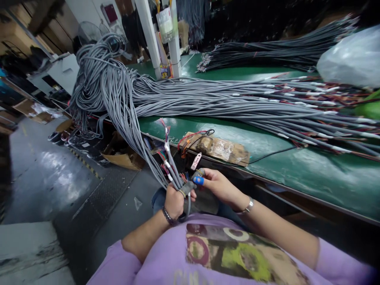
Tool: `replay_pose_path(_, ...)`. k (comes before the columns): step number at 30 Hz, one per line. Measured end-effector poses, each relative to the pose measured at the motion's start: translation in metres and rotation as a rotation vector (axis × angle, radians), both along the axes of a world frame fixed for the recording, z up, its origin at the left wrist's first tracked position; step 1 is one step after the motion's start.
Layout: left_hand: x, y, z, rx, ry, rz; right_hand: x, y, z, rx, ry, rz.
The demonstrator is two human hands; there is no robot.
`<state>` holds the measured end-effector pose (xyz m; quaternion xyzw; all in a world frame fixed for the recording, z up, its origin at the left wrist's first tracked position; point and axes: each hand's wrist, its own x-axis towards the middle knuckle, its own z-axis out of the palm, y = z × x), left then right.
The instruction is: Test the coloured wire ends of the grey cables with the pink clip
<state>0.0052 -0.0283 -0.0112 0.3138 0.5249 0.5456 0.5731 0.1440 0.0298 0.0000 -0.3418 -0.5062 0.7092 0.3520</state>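
My left hand (175, 202) is closed round several grey cables (174, 174) in front of my lap. Their stripped ends, with thin red, green, blue and white wires, point up above the fist. A grey wrap covers a finger of this hand. Just to the right, my right hand (221, 186) has its thumb and forefinger pinched together close to the wire ends. Blue tape is on its thumb and a grey wrap on its forefinger. Whatever lies between those fingertips is too small to make out.
A long bundle of grey cables (192, 97) lies across the green table (276, 168) and droops over its left edge. At the near edge is a worn wooden block (224, 149) with wires. Behind lie dark cables (267, 55) and a plastic bag (352, 57). A cardboard box (126, 158) stands below.
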Motion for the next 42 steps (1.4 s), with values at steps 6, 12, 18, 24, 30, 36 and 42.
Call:
replay_pose_path(6,-0.003,-0.003,0.002,0.001,-0.002,-0.013,-0.005,0.003,0.0,0.024,-0.071,-0.035)
replay_pose_path(12,-0.001,0.0,0.005,0.012,-0.068,0.096,-0.003,-0.001,-0.003,0.032,-0.073,-0.078)
replay_pose_path(18,-0.001,0.003,0.01,0.008,-0.091,0.161,0.003,-0.002,-0.009,0.022,-0.001,-0.002)
replay_pose_path(24,0.002,0.007,0.017,-0.001,-0.121,0.131,0.007,0.021,-0.02,-0.397,0.236,-0.17)
replay_pose_path(30,0.008,0.013,0.021,-0.017,-0.116,0.131,-0.005,0.031,-0.01,-0.332,0.242,-0.077)
replay_pose_path(36,0.007,0.017,0.019,-0.018,-0.105,0.116,-0.012,0.029,-0.016,-0.053,0.086,-0.332)
replay_pose_path(42,0.01,0.02,0.013,-0.031,-0.101,0.122,-0.017,0.038,-0.018,-0.38,0.359,-0.173)
